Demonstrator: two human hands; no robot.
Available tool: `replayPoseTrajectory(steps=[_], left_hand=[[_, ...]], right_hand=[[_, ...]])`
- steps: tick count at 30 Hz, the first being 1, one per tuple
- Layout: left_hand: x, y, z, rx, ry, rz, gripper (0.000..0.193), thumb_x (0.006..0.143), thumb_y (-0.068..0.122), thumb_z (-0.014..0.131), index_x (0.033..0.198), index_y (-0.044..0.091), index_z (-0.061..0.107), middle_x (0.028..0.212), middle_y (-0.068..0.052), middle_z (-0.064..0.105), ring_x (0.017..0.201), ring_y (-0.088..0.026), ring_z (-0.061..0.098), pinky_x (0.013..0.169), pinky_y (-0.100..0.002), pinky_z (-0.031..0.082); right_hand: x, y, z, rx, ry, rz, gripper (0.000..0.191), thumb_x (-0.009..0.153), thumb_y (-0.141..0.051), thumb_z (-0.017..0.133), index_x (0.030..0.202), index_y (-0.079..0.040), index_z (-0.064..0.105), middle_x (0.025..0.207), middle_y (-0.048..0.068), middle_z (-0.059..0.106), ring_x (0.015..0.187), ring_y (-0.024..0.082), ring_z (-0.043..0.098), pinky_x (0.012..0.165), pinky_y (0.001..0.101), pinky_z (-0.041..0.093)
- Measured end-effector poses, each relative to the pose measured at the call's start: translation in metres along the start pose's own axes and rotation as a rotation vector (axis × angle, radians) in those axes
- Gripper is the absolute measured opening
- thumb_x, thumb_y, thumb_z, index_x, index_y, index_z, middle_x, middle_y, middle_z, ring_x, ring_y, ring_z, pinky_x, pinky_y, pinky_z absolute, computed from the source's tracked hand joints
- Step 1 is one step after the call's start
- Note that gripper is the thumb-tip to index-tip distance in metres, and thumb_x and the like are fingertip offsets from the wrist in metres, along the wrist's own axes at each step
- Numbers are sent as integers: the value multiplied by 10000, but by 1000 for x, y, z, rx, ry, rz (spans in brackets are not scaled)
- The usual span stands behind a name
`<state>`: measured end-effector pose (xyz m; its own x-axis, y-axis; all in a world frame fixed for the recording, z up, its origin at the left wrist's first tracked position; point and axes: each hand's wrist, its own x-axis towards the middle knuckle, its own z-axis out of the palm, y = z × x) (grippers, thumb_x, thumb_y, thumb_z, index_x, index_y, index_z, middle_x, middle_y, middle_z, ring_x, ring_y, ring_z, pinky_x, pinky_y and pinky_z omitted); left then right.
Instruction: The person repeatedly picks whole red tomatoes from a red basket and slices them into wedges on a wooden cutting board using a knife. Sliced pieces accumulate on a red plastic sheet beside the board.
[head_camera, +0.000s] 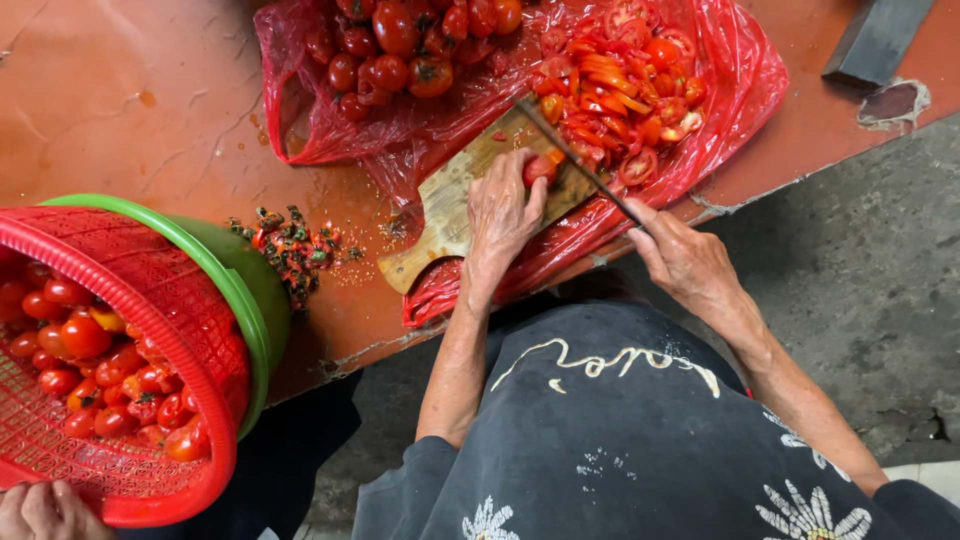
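A crumpled red plastic bag (420, 130) is spread over the far part of the reddish-brown surface (130, 100). On it, whole tomatoes (400, 45) are heaped at the left and cut tomato slices (625, 85) at the right. A worn wooden cutting board (455, 200) lies partly on the bag, its handle pointing toward the near edge of the surface.

A small red tomato (540, 168), already cut open, is held on the board. It is pinned by the left hand (503, 210), whose fingers are curled over it with the fingertips pressed on its near side; the forearm runs straight up from the dark patterned garment. The knife (575, 160) is gripped by the right hand (685, 255), its grip closed around the handle, and the thin dark blade is laid diagonally across the board, just beside the tomato.

A pile of green stem scraps (295, 245) is seen left of the board. A red mesh basket (150, 300) filled with tomatoes is nested in a green tub (245, 275) at the left edge, where another person's hand (45, 510) is seen.
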<state>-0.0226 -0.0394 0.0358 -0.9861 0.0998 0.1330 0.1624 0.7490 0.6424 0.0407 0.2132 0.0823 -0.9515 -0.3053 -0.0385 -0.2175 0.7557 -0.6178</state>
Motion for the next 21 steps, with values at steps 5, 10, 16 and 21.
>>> replayPoseTrajectory(steps=[5,10,16,21], left_hand=[[2,-2,5,-8,-48,-64,266,929,191,672,1179,104,644,1021,-109,675,898,-290,677,776,-450,461],[1,-4,4,-11,-17,-6,265,902,179,667,1156,113,635,1033,-102,676,971,-311,677,808,-444,463],[-2,-9,4,-14,-8,9,263,894,169,647,1149,105,634,1014,-103,680,953,-302,676,795,-447,466],[-7,-22,-8,-95,-140,-100,168,949,144,599,1109,103,628,973,-77,709,859,-246,689,771,-428,473]], right_hand=[[-1,-11,-4,-116,-31,57,419,1010,-187,662,1418,-149,575,905,127,682,715,366,686,580,465,534],[-8,-7,-2,-107,-7,65,440,1015,-185,656,1442,-157,556,912,130,676,716,376,675,575,470,532],[-22,5,-3,-142,-115,85,468,995,-228,662,1447,-212,540,897,109,675,681,355,678,553,463,537],[-39,17,-15,-197,-79,56,478,993,-226,652,1456,-216,535,904,104,671,678,347,674,537,456,530]])
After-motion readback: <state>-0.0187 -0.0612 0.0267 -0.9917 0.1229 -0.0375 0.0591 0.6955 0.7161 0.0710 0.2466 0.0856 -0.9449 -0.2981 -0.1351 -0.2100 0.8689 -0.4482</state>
